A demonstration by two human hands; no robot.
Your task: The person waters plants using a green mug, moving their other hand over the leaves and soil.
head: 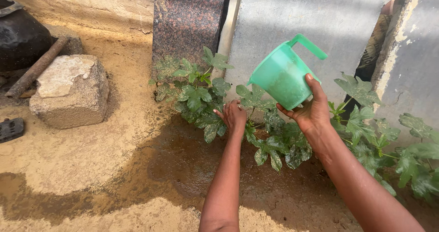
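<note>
Above leafy plants (pixel 201 95), right hand (pixel 311 113) tilting green jug (pixel 281 76)

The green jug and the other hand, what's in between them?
In the head view, leaves of the low plant lie between the green jug, held by the right hand, and the left hand, with grey wall behind.

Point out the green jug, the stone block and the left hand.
green jug (pixel 282 78), head view, on its side wall.
stone block (pixel 68 92), head view, on its top face.
left hand (pixel 235 116), head view, on the back of the hand among the leaves.
</note>
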